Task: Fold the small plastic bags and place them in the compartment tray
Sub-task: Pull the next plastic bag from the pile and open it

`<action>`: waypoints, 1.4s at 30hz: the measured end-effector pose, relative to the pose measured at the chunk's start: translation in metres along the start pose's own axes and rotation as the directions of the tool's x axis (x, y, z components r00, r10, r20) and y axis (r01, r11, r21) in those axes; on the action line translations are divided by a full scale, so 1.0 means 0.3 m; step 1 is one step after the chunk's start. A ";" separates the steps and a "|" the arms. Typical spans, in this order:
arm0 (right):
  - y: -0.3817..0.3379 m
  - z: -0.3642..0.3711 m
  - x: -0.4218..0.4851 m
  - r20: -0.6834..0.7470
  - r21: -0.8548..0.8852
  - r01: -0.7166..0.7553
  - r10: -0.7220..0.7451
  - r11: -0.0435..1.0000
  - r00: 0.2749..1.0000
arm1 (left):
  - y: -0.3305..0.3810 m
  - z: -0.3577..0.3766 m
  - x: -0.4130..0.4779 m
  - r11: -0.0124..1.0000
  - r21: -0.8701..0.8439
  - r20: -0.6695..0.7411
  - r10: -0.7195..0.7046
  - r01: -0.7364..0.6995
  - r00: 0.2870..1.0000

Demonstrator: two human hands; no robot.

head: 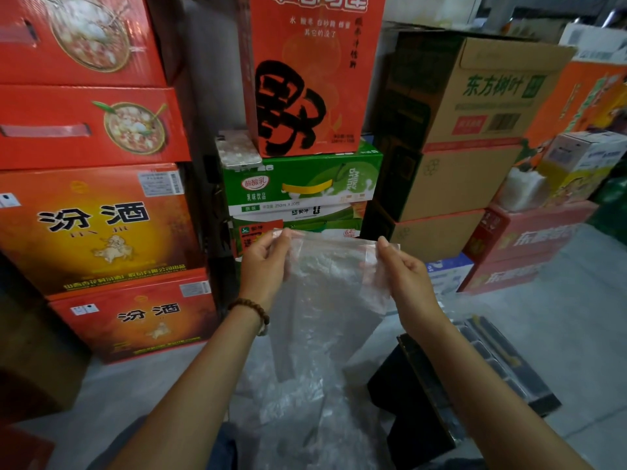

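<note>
A: bag status?
B: clear plastic bag [330,286] dead centre, crinkled, hanging full length; left hand [268,262] pinches its top corner at 10 o'clock; right hand [405,276] pinches the top corner at 2 o'clock; black compartment tray [505,361] low at 4 o'clock.
A: readable print?
B: orange box [95,228] at 9 o'clock: "汾酒"; brown carton [492,93] at 2 o'clock: "东方树叶"; green box [302,184] at 12 o'clock: "250ml x 20".

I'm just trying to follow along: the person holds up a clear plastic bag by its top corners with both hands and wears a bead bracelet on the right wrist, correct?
Not quite. The head view shows the bead bracelet on the left wrist, not the right. The rest holds: the left hand and the right hand each pinch a top corner of the clear plastic bag.
</note>
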State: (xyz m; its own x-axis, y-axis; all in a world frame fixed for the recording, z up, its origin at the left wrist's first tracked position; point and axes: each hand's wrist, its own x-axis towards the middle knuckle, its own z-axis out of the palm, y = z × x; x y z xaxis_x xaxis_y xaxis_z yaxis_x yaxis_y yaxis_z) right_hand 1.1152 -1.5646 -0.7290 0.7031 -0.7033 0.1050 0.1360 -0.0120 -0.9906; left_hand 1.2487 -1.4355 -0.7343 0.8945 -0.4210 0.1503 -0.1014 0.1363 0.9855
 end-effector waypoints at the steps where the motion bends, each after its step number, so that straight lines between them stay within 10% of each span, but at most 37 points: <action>1: 0.003 -0.003 0.005 -0.003 0.018 -0.016 0.016 1.000 1.000 | -0.004 -0.002 0.000 0.999 0.030 0.007 0.025 -0.025 1.000; 17: 0.017 -0.011 0.034 0.185 0.128 -0.205 0.180 0.970 0.966 | -0.051 -0.020 0.020 0.951 0.305 -0.166 0.114 -0.059 0.980; 24: 0.038 0.025 0.044 0.256 0.240 -0.218 0.154 0.946 0.954 | -0.012 0.051 -0.063 0.976 0.171 0.302 0.080 -0.137 0.950; 32: 0.034 0.065 0.032 0.375 0.183 -0.203 0.122 0.962 0.919 | 0.002 0.065 -0.074 0.999 -0.020 0.312 0.045 -0.040 0.949; 42: 0.038 0.059 0.029 0.015 -0.015 0.090 -0.090 0.996 0.996 | -0.006 0.047 -0.055 0.999 -0.009 0.165 -0.044 0.046 0.985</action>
State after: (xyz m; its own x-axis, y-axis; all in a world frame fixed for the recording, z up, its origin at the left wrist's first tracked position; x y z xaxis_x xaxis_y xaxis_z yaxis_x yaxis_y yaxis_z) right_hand 1.1354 -1.5582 -0.7377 0.6987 -0.6884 0.1950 0.1880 -0.0863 -0.9784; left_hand 1.2281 -1.4415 -0.7375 0.8142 -0.5685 0.1177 -0.0561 0.1248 0.9906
